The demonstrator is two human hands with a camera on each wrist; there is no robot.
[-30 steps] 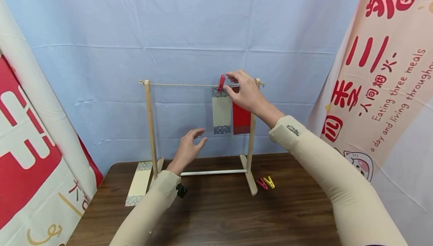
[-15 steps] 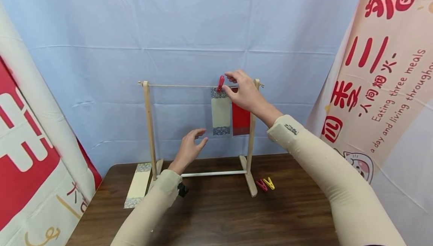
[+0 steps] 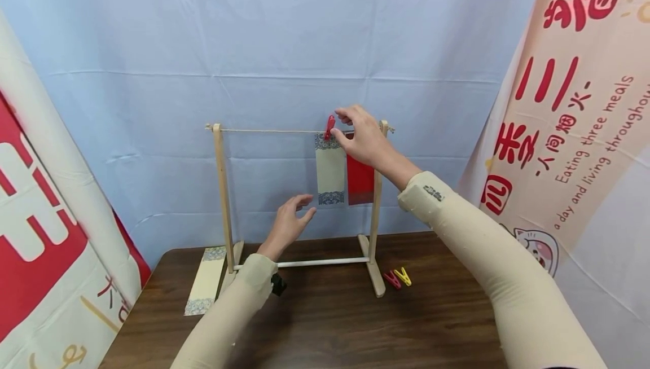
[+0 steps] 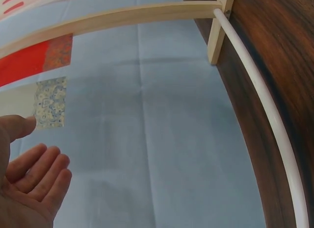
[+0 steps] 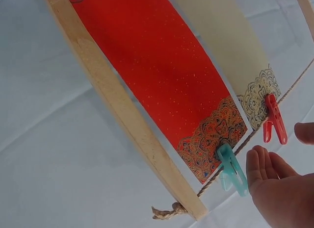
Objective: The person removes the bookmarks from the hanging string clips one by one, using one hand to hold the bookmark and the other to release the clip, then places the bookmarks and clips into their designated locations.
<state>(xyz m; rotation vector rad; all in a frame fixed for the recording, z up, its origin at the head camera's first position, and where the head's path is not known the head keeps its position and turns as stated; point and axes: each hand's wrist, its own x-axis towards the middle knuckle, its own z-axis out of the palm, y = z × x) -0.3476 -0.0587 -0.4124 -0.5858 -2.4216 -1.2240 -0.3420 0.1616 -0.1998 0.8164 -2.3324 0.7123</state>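
A red clothespin [image 3: 329, 126] clips a cream paper strip [image 3: 330, 170] with patterned ends to the rope [image 3: 274, 130] of a wooden rack. My right hand [image 3: 361, 135] is raised beside that clothespin, thumb and fingers apart. In the right wrist view a gap shows between the hand [image 5: 282, 189] and the clip. To the right hangs a red paper strip [image 5: 157, 66], fastened by a teal clothespin [image 5: 233, 169]. Just below and left of the cream strip's lower end, my left hand [image 3: 288, 222] hovers with loosely bent fingers, nothing in its grasp.
Another cream strip [image 3: 205, 281] lies on the dark wooden table [image 3: 345, 324], left of the rack. Right of the rack's foot [image 3: 373, 273] lie a red clothespin [image 3: 392, 280] and a yellow clothespin [image 3: 403, 276]. A white bar [image 3: 320, 262] joins the rack's posts low down.
The head view has shifted slightly, so the rack appears a little further left and lower. My left hand has drifted slightly right; the right hand stays beside the red clothespin.
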